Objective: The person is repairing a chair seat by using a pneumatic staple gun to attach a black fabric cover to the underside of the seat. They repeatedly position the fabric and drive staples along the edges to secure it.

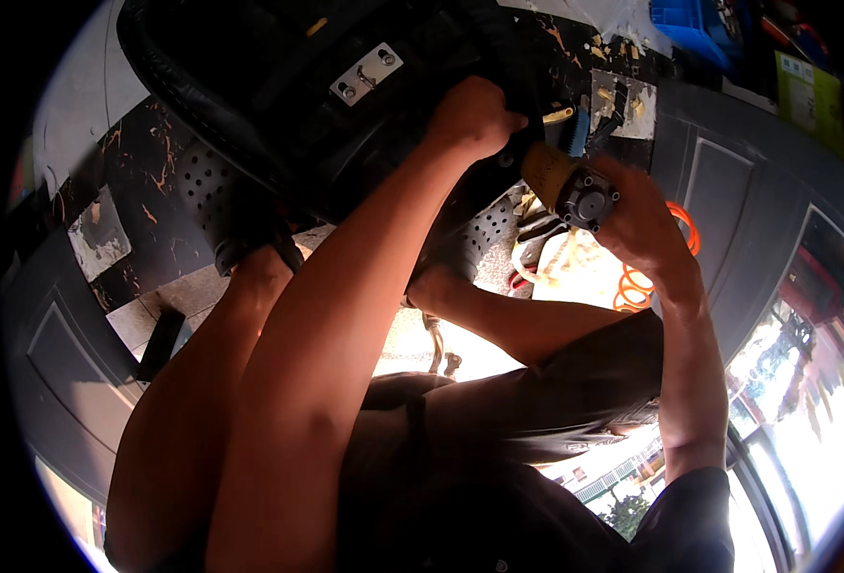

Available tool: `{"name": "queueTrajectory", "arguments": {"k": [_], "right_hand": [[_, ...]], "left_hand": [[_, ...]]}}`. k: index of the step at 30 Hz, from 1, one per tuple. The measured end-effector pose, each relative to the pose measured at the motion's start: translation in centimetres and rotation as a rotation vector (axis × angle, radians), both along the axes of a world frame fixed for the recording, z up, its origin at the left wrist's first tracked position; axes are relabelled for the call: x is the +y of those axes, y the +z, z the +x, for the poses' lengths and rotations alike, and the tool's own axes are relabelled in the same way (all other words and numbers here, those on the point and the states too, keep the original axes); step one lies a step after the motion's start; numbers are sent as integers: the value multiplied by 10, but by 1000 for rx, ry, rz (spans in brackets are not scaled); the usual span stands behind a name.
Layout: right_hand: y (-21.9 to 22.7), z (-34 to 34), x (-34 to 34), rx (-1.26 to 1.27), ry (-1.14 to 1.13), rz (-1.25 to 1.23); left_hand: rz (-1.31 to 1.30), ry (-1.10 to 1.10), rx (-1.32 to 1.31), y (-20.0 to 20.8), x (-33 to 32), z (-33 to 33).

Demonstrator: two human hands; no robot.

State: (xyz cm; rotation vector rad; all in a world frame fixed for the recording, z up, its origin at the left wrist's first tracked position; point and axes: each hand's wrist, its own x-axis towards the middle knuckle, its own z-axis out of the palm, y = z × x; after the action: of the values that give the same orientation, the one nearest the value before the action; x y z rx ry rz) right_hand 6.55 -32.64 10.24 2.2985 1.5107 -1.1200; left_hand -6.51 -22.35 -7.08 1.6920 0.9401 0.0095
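A black padded vehicle seat (pixel 278 105) lies underside up in front of me, between my feet. A silver metal plate (pixel 384 59) with a U-shaped loop is bolted to it. My left hand (pixel 468 119) is closed at the seat's right edge, its curled fingers on the dark cover; what lies under them is hard to see. Just right of it, my right hand (pixel 643 224) is wrapped round an air stapler (pixel 548 174) with a yellowish body and a round dark end cap. Its nose points at the seat's edge, where shadow hides any contact.
An orange coiled hose (pixel 635 286) lies beyond my right hand. On the floor are a blue brush (pixel 579 132), a yellow-handled tool (pixel 557 116) and several scraps. A blue crate (pixel 694 29) and a green box (pixel 811 100) stand far right. Grey door panels (pixel 718 181) flank both sides.
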Motion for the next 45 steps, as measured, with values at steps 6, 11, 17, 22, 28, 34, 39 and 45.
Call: {"name": "queueTrajectory", "arguments": {"k": [6,11,17,22,28,34,39,45], "right_hand": [[-14,-2,-14,-126,217,113],[-21,2,-6,-77,177,65],[-18,7,6,19,48,-38],[-19,3,-1,94,-22,19],[-25,-1,3,45,-10,22],[-30,2,11,-9,67,-12],[-30,1,14,-38,111,-54],[-26,2,21,-44,124,-127]], "left_hand": [[39,74,145,21,-13,-1],[66,145,45,17,-20,-5],[45,166,26,16,-19,-5],[17,155,16,13,-21,-4],[9,183,-16,15,-20,-8],[30,214,-27,17,-20,-6],[27,220,-30,14,-22,-6],[36,113,70,22,-17,-2]]}}
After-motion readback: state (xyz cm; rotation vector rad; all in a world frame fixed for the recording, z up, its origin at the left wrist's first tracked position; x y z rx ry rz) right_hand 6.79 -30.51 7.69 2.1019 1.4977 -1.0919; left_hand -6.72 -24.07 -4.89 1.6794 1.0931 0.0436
